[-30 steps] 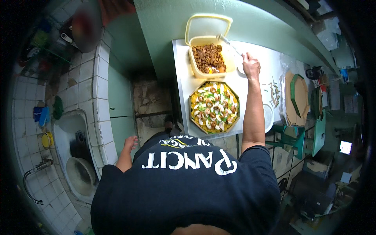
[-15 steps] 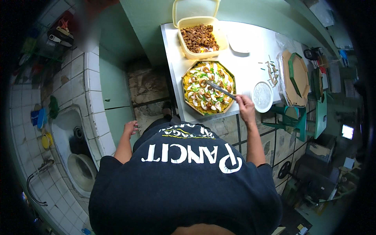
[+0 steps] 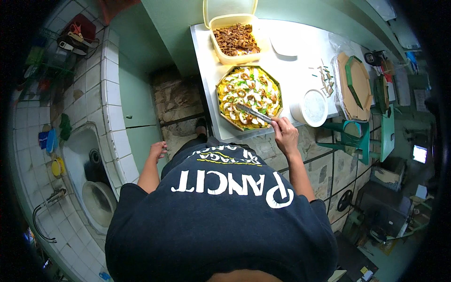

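Note:
My right hand (image 3: 285, 133) is closed round the handle end of metal tongs (image 3: 256, 113). The tips of the tongs touch or hover just over the food in an octagonal tray (image 3: 217, 99) near the table's front edge. Yellow noodles (image 3: 226, 113) fill the tray, topped with white slices, green bits and brown rings. My left hand (image 3: 158, 150) hangs low beside my body, fingers loosely curled and slightly apart, holding nothing. Behind the tray stands a pale yellow tub (image 3: 235, 60) of brown chopped pieces (image 3: 235, 40), its lid (image 3: 230, 8) tipped back.
A white round tub (image 3: 314, 109) stands right of the tray. Farther right lie small sticks (image 3: 325, 81) and stacked brown octagonal box parts (image 3: 352, 89). A white container (image 3: 284, 47) is at the back. Green stool (image 3: 354, 138) at right; tiled sink (image 3: 89, 155) at left.
My right hand has moved left and a little nearer my body. The tongs' tips have shifted to the left and nearer part of the food. My left hand stays about where it was.

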### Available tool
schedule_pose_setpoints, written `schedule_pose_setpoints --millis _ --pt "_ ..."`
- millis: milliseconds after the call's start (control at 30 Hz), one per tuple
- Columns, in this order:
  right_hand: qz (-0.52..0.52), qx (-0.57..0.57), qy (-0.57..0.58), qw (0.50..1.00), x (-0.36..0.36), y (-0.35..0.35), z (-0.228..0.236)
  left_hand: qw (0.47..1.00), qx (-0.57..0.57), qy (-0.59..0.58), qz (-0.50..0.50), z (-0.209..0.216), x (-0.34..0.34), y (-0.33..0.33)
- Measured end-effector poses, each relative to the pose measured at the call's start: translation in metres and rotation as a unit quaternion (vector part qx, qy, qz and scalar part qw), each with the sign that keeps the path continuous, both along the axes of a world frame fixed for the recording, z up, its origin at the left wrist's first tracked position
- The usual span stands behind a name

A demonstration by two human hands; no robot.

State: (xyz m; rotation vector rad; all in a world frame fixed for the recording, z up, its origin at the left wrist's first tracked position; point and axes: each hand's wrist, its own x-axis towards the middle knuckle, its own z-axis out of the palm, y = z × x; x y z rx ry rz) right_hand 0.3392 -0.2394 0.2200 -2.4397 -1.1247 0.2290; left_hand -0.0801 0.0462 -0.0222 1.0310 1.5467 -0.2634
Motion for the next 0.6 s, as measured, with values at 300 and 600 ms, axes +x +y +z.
schedule_pose_setpoints --millis 300,600 --pt "0.083 -0.018 -0.106 0.991 -0.023 0.069 -0.05 1.0 -0.023 0.014 -0.007 -0.047 -0.007 0.052" --pt "0.062 -0.032 -0.068 0.995 -0.024 0.069 -0.054 1.0 -0.014 0.007 -0.017 -0.059 -0.001 0.077"
